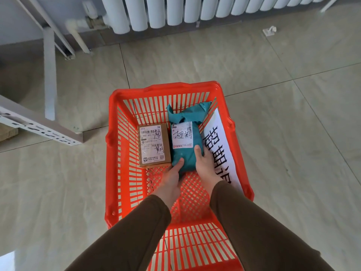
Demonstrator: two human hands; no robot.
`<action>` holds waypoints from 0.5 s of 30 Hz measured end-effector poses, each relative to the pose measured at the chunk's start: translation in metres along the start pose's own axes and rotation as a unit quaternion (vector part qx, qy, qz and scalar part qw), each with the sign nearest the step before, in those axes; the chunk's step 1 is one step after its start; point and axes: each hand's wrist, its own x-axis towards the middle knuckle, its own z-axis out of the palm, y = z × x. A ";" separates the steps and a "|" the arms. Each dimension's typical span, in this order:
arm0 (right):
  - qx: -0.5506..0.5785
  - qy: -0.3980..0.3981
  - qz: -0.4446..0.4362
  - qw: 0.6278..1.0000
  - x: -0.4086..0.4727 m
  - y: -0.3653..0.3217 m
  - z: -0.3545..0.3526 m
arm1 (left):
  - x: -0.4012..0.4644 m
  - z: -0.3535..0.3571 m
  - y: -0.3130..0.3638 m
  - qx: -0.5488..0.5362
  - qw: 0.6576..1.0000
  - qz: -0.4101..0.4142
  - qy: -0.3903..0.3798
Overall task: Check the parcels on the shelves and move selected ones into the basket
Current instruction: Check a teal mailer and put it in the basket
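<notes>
An orange plastic basket (112,118) stands on the tiled floor below me. Inside it lies a teal mailer parcel (186,156) with a white shipping label marked in black pen. My left hand (172,177) holds the parcel's near left corner, thumb on top. My right hand (204,163) grips its near right side, thumb on the teal wrap. A brown cardboard box parcel (167,141) with a white label lies flat beside it on the left, touching it. A white paper sign (220,153) with large black characters leans along the basket's right wall.
A white metal shelf frame (48,75) and its slotted beam (39,127) stand at the left. A white radiator (175,12) runs along the far wall. A small white scrap (269,31) lies on the floor near it.
</notes>
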 end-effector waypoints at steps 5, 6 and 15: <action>-0.029 0.057 0.002 0.998 -0.020 0.016 0.001 | 0.004 0.002 -0.001 0.004 1.000 -0.001 0.014; -0.028 0.062 0.008 0.998 -0.020 0.020 0.002 | 0.003 0.003 -0.001 0.005 1.000 -0.002 0.013; -0.057 0.039 0.044 0.997 -0.008 0.013 -0.001 | -0.012 -0.002 0.005 0.070 0.998 0.000 0.004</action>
